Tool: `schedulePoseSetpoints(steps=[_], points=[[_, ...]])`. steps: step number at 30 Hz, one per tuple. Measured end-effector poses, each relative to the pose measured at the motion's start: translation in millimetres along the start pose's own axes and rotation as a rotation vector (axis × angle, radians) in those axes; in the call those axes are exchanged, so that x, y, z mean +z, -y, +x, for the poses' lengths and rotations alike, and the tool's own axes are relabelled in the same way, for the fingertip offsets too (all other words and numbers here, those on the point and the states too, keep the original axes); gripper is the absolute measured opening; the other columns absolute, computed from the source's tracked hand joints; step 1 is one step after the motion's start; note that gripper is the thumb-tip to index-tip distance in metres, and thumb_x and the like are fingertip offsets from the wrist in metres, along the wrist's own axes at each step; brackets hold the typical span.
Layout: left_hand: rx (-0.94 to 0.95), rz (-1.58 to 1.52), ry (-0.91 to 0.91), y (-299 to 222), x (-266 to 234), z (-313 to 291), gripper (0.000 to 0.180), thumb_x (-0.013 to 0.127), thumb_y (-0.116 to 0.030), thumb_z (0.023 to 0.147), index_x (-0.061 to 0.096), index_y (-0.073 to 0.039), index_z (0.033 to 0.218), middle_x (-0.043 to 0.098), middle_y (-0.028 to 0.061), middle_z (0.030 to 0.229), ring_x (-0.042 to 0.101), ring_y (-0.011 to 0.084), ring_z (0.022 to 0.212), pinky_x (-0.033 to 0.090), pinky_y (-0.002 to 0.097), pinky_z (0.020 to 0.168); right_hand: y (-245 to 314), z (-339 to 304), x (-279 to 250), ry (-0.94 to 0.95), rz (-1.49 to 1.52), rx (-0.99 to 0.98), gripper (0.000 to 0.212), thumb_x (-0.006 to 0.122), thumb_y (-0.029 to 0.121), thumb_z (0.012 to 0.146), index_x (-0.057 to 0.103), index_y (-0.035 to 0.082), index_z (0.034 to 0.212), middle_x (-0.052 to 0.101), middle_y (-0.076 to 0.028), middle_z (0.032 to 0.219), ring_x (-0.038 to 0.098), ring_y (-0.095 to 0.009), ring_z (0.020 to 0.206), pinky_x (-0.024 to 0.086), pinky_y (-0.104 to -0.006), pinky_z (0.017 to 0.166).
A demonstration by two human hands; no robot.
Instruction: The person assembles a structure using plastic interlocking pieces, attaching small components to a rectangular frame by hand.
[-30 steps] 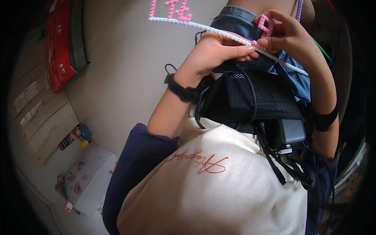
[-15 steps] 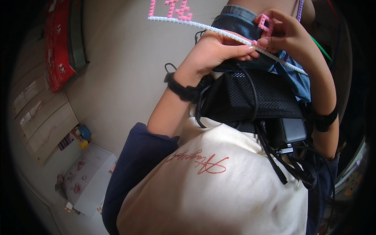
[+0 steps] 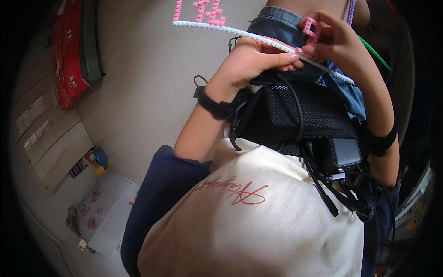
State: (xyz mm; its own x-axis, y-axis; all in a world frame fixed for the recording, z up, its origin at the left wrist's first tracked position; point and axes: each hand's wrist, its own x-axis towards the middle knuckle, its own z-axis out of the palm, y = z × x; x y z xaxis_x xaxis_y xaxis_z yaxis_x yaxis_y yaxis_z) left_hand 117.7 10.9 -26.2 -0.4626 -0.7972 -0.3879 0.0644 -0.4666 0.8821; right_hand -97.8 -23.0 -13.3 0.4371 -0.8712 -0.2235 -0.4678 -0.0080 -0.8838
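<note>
A long white studded plastic strip [image 3: 235,31] runs slanting from the upper left down to the right across my lap. Pink studded pieces [image 3: 215,14] stand up from its left part, their tops cut off by the picture's edge. My left hand [image 3: 258,60] pinches the strip near its middle between thumb and fingers. Close beside it, my right hand [image 3: 344,41] grips a small pink piece [image 3: 312,28] with a square opening, its lower end against the strip. The fingertips partly hide where piece and strip meet.
A black mesh pouch [image 3: 304,108] with cables and a black box [image 3: 346,152] rests at my waist. Beyond my right wrist run a green strip [image 3: 374,51] and a purple strip [image 3: 352,13]. A white box [image 3: 104,207] stands on the floor at left, below a red bag [image 3: 69,55].
The right end of the white strip and the green strip have shifted slightly left. Both hands keep nearly the same place and the same grip.
</note>
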Motion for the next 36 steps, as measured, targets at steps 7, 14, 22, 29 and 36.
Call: schedulePoseSetpoints(steps=[7,14,22,29,36], points=[[-0.001,-0.021,-0.023,2.7,-0.1,1.7,0.018,0.066,-0.008,0.084,0.069,0.004,0.098,0.071,0.0135,0.087,0.067,0.0147,0.078,0.054,0.0225,0.072,0.0,-0.4,1.7,-0.009,0.006,0.004,0.054,0.076,0.010,0.076,0.052,0.011,0.125,0.063,-0.006,0.075,0.063,-0.012,0.069,0.050,-0.0228,0.062],[0.009,-0.029,-0.023,-0.4,0.5,2.0,0.018,0.068,-0.010,0.084,0.070,0.004,0.095,0.071,0.0127,0.083,0.067,0.0140,0.077,0.053,0.0220,0.071,1.9,-1.7,1.8,-0.013,0.009,0.006,0.054,0.076,0.010,0.077,0.052,0.011,0.125,0.063,-0.006,0.075,0.063,-0.012,0.069,0.049,-0.0227,0.062],[0.072,0.031,-0.074,5.2,-3.6,1.6,0.025,0.065,-0.023,0.089,0.070,0.000,0.096,0.071,0.0112,0.083,0.066,0.0118,0.074,0.052,0.0187,0.068,6.3,0.5,6.3,-0.018,0.016,0.011,0.054,0.075,0.009,0.077,0.052,0.011,0.125,0.063,-0.006,0.075,0.062,-0.011,0.069,0.049,-0.0226,0.062],[0.087,0.022,-0.092,6.3,6.8,1.4,0.022,0.066,-0.018,0.087,0.070,0.003,0.094,0.070,0.0129,0.082,0.068,0.0136,0.072,0.054,0.0199,0.068,2.9,-8.7,1.8,-0.023,0.014,0.013,0.054,0.075,0.009,0.077,0.052,0.011,0.126,0.063,-0.006,0.074,0.062,-0.011,0.069,0.049,-0.0225,0.062],[0.062,0.036,-0.100,7.6,6.8,2.4,0.021,0.067,-0.020,0.088,0.070,0.001,0.094,0.070,0.0120,0.083,0.067,0.0136,0.075,0.053,0.0211,0.070,4.3,-9.9,0.4,-0.038,0.021,0.013,0.054,0.075,0.008,0.077,0.052,0.011,0.126,0.063,-0.006,0.074,0.062,-0.011,0.069,0.049,-0.0224,0.062]])
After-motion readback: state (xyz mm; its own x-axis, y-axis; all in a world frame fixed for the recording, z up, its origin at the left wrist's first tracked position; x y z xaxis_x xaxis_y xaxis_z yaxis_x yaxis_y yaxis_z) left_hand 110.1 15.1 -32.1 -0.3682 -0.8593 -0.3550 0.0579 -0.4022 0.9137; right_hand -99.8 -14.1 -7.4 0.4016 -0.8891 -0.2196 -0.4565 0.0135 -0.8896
